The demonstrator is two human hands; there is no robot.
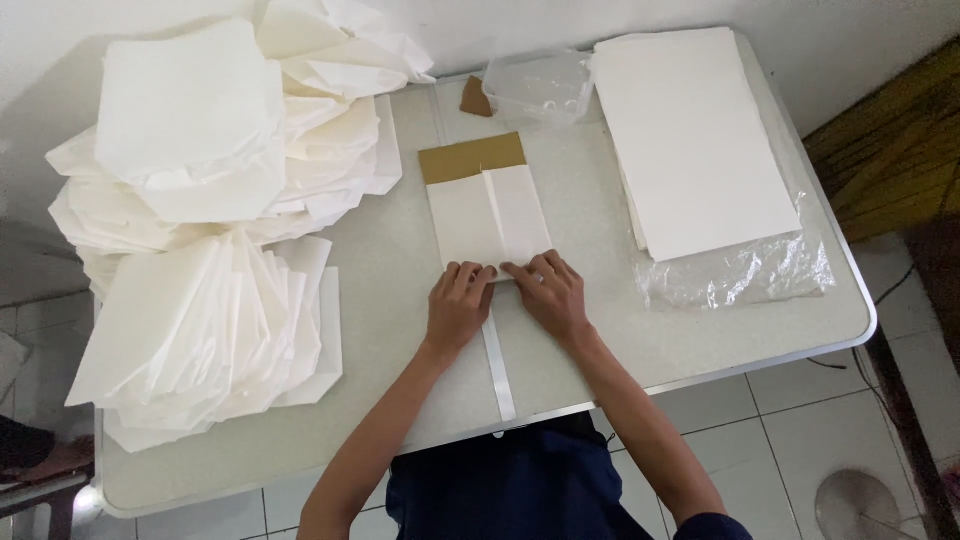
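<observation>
Tiled floor and pale wall behind; white folding worktop fills centre, w/ a seam strip running toward the viewer. Largest item: heap of folded white paper covering worktop's left half, sheets fanned and overlapping. Next: flat stack of white sheets at right, lying on crumpled clear plastic wrap. Centre: part-folded white sheet, two flaps meeting along a vertical crease, laid over a brown card whose top edge shows above it. Behind: clear plastic tub, a small brown scrap just beside it. Left hand and right hand lie flat, palms down, side by side on the sheet's near edge; fingertips pressing the fold, neither grip closed round anything, both released.
</observation>
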